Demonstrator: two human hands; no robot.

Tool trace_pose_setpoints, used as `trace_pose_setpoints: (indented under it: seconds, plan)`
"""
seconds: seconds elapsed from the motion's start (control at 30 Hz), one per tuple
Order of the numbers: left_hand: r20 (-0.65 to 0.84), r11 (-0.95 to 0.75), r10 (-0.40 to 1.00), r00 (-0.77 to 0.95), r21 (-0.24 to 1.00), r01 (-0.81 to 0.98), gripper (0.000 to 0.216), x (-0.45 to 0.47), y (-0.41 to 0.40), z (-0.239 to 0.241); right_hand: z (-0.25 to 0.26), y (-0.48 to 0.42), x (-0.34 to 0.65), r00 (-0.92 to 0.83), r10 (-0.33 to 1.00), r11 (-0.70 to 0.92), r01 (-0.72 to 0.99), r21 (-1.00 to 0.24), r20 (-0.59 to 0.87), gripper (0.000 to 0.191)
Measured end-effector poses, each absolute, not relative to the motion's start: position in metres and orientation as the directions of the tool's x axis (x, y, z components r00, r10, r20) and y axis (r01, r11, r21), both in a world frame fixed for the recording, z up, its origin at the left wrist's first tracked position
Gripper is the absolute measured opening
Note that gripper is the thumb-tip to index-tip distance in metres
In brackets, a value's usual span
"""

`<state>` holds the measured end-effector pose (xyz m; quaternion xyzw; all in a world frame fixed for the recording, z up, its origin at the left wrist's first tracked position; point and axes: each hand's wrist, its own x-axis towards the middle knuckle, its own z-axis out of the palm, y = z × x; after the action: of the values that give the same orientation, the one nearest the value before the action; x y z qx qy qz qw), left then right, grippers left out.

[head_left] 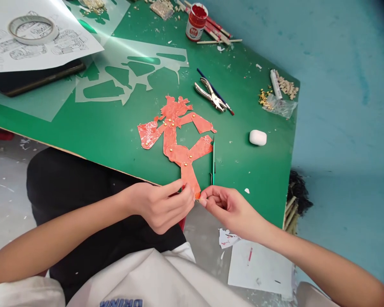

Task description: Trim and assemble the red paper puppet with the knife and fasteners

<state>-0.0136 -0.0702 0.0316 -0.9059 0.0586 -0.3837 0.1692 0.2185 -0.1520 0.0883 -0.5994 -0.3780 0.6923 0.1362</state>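
A jointed red-orange puppet figure [178, 152] lies on the green table, its flat pieces linked by small brass fasteners [186, 164]. Its lowest limb reaches over the table's front edge. My left hand [166, 204] pinches that limb near its lower end, fingers closed. At the limb's tip, my right hand [225, 207] has thumb and forefinger pressed together; whatever lies between them is too small to make out. Just beyond the right hand, a green-handled craft knife [213, 164] rests beside another limb of the puppet.
Hole punch pliers [210, 94] and a paintbrush [222, 100] lie beyond the puppet. A red paint jar [196, 22] stands at the back. A white case [257, 137] sits at right, near loose brass fasteners [265, 97]. A cut-out translucent sheet [137, 79] and tape roll [33, 30] are at left.
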Motion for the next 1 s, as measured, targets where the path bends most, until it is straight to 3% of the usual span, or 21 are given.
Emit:
trace_pose_setpoints:
  seconds: [0.3, 0.6, 1.0]
  plan:
    - [0.698, -0.939, -0.225, 0.679, -0.341, 0.039, 0.020, -0.007, -0.068, 0.031, 0.083, -0.149, 0.222, -0.229, 0.680, -0.629, 0.305, -0.715, -0.697, 0.029]
    - [0.695, -0.940, -0.228, 0.682, -0.341, 0.034, 0.020, -0.008, -0.068, 0.030, 0.085, -0.147, 0.219, -0.239, 0.701, -0.606, 0.298, -0.737, -0.672, 0.032]
    - [0.745, -0.967, -0.137, 0.652, -0.242, 0.074, 0.019, -0.010, -0.072, 0.023, 0.080, -0.159, 0.218, -0.210, 0.863, -0.332, 0.450, -0.829, -0.460, 0.025]
